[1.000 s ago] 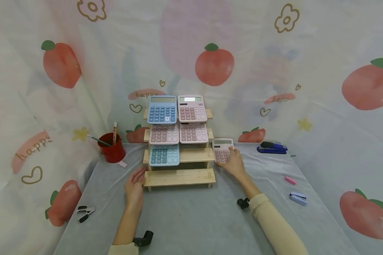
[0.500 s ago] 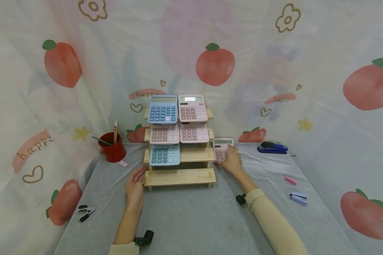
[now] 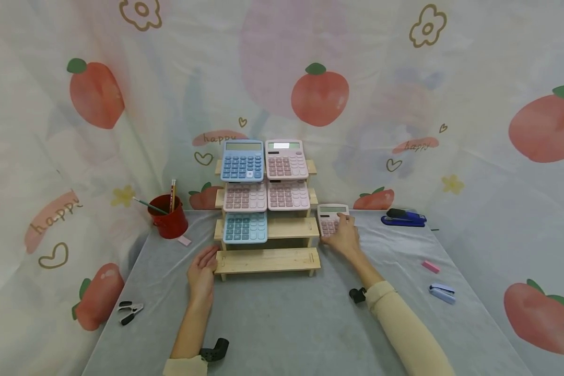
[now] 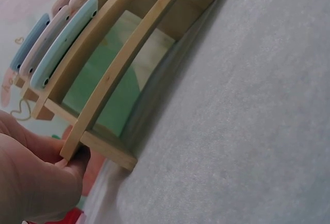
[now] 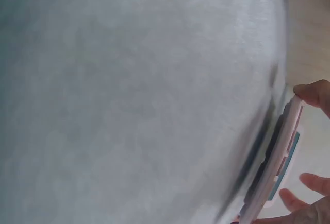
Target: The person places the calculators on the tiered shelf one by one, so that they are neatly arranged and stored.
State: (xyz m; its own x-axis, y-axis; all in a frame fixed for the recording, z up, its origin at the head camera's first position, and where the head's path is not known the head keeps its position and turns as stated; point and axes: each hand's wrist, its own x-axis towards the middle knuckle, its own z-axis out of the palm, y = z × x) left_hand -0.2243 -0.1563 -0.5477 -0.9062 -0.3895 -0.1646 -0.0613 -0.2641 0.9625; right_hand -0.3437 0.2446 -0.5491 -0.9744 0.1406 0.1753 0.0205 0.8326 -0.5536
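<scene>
A wooden step rack stands mid-table. Its upper steps bear a blue calculator, several pink ones and, on the third step at left, a light blue calculator. The bottom step is bare. My left hand grips the left end of that bottom step; in the left wrist view the thumb and fingers meet around the wooden rack's end. Right of the rack, my right hand holds a pink calculator by its edges, thumb at one side and fingers at the other. The hand covers its lower right part.
At the back left a red bucket holds pencils, beside a small pale eraser. A clamp lies front left. To the right lie a dark blue stapler, a pink eraser and a light blue stapler.
The whole head view has shifted slightly right. My right fingers have moved a little on the pink calculator, which stays beside the rack. The left hand keeps its grip.
</scene>
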